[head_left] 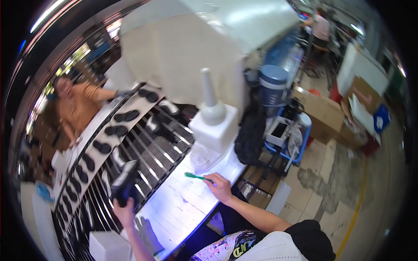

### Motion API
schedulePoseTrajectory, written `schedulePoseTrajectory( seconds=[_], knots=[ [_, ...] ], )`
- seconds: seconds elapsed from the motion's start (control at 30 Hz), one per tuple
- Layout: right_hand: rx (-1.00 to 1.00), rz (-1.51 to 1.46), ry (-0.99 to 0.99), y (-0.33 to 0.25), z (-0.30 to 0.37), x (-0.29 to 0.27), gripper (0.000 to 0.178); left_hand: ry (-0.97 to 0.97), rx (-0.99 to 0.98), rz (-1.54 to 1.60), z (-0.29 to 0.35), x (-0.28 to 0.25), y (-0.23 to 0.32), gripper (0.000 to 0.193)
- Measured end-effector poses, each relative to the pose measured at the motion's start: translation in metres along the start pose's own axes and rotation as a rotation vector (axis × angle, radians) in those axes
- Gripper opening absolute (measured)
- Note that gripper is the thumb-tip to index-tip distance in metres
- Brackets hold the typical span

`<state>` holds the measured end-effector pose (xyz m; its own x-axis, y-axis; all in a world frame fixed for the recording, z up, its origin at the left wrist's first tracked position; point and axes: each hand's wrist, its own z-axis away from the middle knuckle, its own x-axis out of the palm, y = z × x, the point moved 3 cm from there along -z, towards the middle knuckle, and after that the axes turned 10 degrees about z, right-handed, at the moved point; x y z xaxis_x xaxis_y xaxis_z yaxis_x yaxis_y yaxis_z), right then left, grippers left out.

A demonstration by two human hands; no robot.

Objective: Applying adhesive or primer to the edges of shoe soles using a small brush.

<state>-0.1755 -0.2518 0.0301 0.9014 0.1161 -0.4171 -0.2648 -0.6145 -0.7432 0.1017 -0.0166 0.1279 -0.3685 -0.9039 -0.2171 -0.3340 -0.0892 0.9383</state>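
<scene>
A dark shoe with a white portion is held by the left hand above the near edge of the rack of metal rods. Its near end is gripped by the fingers, seemingly so that the far part is left exposed; some fingers are hidden behind it.

A slim green brush is pinched near its handle end by the fingers of the right hand, over the white worktop. Its head is pointed left, probably because the handle's length keeps the fingers clear of it.

A white bottle with a tall nozzle is stood upright on a white block, beyond the brush and perhaps kept there for easy reach. A round clear dish is set just on its near side.

Across the rods, dark soles are laid in a spaced row, apparently to be kept apart, within reach of a co-worker on the far left.
</scene>
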Motion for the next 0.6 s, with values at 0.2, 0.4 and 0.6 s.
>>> schedulePoseTrajectory(
  seconds=[0.2, 0.4, 0.6],
  knots=[
    [0.059, -0.081, -0.017, -0.004, 0.005, 0.004, 0.013, -0.348, 0.201, -0.497, 0.149, 0.029, -0.003, 0.077],
    [0.177, -0.093, -0.162, -0.021, -0.016, -0.016, 0.017, -0.2, 0.245, -0.472, 0.128, 0.039, -0.007, 0.063],
    [0.041, 0.07, -0.234, -0.026, -0.07, -0.051, 0.018, -0.396, -0.333, -0.442, 0.053, 0.072, -0.036, 0.077]
  ],
)
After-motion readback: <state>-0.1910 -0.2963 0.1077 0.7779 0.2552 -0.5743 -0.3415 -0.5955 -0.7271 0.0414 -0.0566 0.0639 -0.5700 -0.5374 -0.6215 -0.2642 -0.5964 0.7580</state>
